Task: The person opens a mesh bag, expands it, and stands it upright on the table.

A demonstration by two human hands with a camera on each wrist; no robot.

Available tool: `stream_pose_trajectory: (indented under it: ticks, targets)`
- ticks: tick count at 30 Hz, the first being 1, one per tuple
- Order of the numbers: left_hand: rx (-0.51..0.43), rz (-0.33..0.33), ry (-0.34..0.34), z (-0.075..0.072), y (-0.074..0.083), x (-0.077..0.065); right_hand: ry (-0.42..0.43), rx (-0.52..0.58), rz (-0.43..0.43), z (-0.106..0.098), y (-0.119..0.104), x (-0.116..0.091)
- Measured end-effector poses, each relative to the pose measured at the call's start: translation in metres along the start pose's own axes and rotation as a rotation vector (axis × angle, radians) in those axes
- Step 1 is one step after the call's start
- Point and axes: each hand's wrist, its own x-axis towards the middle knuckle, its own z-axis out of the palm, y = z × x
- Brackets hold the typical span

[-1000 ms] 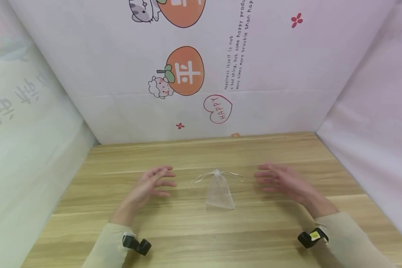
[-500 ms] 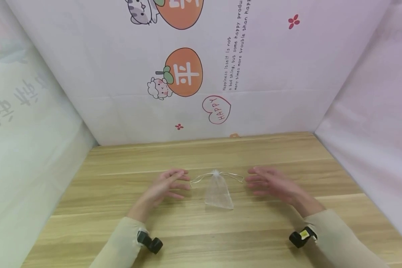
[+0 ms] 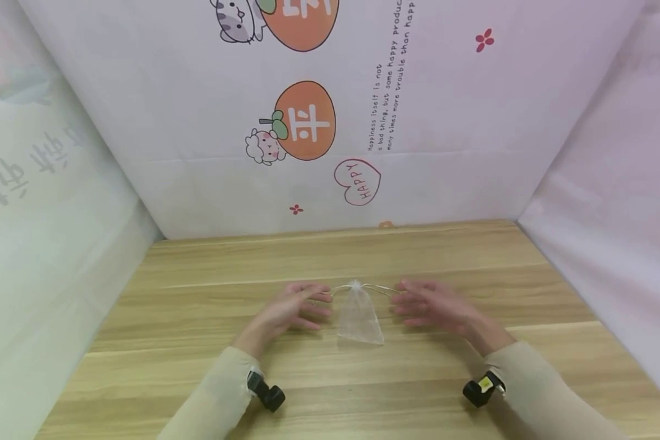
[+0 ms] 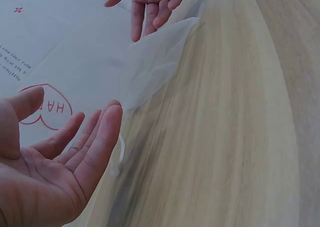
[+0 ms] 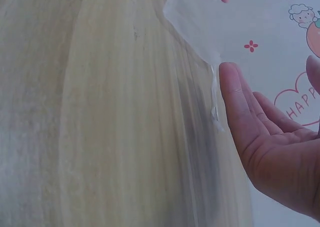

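Observation:
A small white mesh drawstring bag (image 3: 360,321) lies flat on the table, its gathered neck away from me and a string loop out to each side. My left hand (image 3: 297,307) hovers at the bag's left, fingers spread and relaxed over the left string's end. On the other side, my right hand (image 3: 431,307) reaches in with fingertips right at the right string (image 3: 382,289). Neither hand holds anything. In the left wrist view the sheer bag (image 4: 160,62) shows between the two hands; in the right wrist view the white string (image 5: 215,97) hangs beside my fingers.
A wood-grain table (image 3: 330,391) spreads under the bag. White printed cloth (image 3: 445,122) with cartoon fruit and lettering stands behind it, and pale cloth sides rise at left and right. Each wrist carries a small black camera (image 3: 266,391).
Both hands have moved inward toward the bag, the left one rightward and the right one leftward, and now overlap the string ends. The bag stays in place.

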Motion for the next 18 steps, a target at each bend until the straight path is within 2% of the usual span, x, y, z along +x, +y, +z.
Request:
stream_pose_trajectory:
  ticks: [8, 18]
  targets:
    - [0.013, -0.012, 0.006, 0.014, -0.002, 0.012, -0.01, 0.009, 0.009, 0.008, 0.006, 0.008]
    - [0.053, -0.054, 0.037, 0.023, -0.007, 0.023, -0.009, 0.02, 0.029, 0.014, 0.008, 0.015]
